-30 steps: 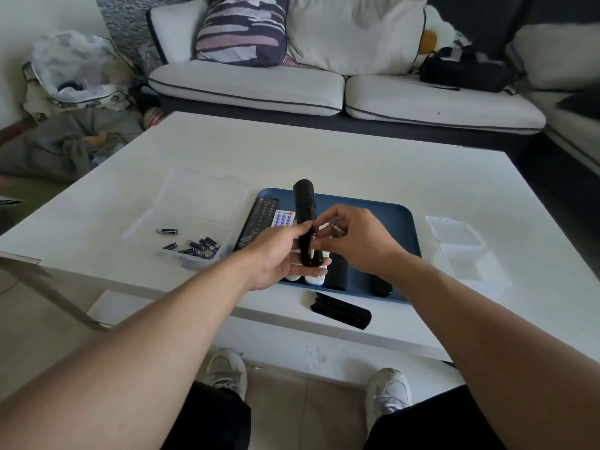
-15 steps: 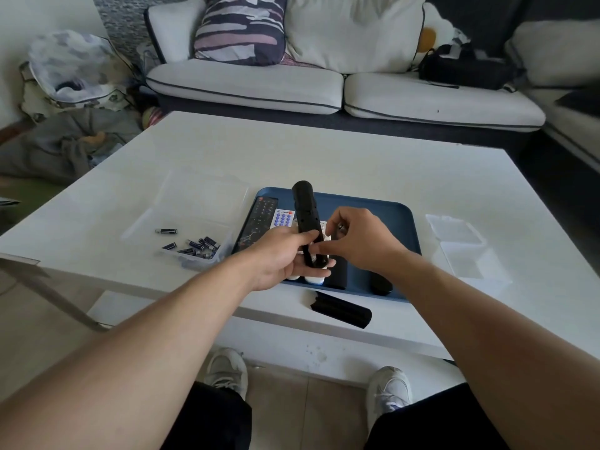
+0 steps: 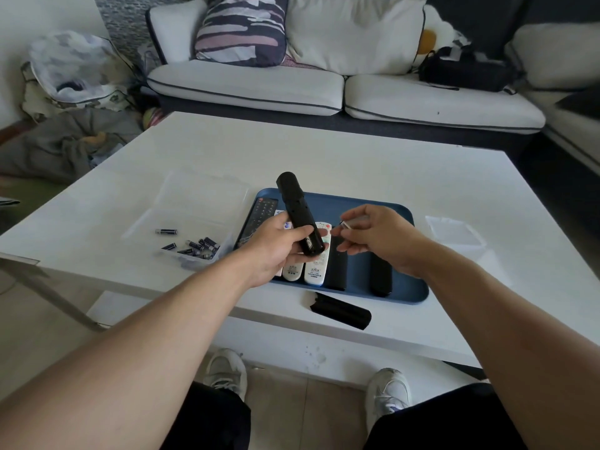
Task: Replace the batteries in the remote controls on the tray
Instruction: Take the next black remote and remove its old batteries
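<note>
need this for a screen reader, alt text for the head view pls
A left hand grips a black remote above a blue tray of remotes, while the right hand pinches a battery beside it.

A white table (image 3: pixel 324 157) stands before a white sofa (image 3: pixel 324 89) bearing a striped cushion (image 3: pixel 240 27), a white pillow (image 3: pixel 354 30) and a black bag (image 3: pixel 464 71). Far left of the grip, a bag (image 3: pixel 71 69) and grey cloth (image 3: pixel 61 144) lie on the floor. Below it show two white shoes (image 3: pixel 388 389).
</note>
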`<move>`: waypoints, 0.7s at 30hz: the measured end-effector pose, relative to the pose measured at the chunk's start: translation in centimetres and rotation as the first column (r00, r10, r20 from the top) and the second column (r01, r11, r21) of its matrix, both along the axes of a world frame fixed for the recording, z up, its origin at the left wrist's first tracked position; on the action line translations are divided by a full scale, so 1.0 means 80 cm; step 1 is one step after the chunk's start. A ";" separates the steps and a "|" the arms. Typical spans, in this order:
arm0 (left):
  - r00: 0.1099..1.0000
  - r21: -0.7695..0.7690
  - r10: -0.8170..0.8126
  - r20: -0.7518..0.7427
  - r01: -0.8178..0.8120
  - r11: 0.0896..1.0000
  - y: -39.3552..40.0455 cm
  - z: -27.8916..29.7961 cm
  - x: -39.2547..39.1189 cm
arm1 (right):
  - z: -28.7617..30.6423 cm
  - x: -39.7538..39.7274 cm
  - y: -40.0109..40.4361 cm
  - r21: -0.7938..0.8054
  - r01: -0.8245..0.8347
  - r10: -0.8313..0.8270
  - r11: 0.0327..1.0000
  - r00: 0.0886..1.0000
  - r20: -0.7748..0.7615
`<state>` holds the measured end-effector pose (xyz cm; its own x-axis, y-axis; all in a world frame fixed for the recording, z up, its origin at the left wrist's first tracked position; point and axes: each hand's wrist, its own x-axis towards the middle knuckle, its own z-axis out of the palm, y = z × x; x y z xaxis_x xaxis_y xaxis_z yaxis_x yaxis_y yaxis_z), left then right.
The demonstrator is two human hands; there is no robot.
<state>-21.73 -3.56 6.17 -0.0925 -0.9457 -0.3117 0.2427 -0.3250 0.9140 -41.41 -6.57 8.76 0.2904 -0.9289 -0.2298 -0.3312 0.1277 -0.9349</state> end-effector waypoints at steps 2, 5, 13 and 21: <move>1.000 -0.021 0.024 0.013 -0.024 0.999 -0.002 -0.002 0.000 | -0.002 -0.001 0.000 -0.032 0.020 -0.021 0.999 0.999 -0.041; 0.998 -0.046 0.053 0.037 -0.052 0.998 -0.005 -0.005 0.000 | -0.004 0.002 0.002 -0.104 -0.029 0.011 0.994 0.986 -0.166; 0.999 -0.052 0.046 0.028 -0.044 0.998 -0.008 -0.008 -0.003 | -0.004 0.005 0.006 -0.191 -0.067 0.016 0.979 0.966 -0.259; 0.998 -0.068 0.063 0.024 -0.061 0.996 -0.009 -0.007 -0.005 | -0.006 0.004 0.005 -0.225 -0.034 -0.014 0.974 0.978 -0.208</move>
<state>-22.15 -4.31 5.65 -0.0258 -0.9683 -0.2484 0.2358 -0.2474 0.9398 -41.07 -6.14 8.27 0.2687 -0.9607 -0.0700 -0.5203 -0.0836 -0.8499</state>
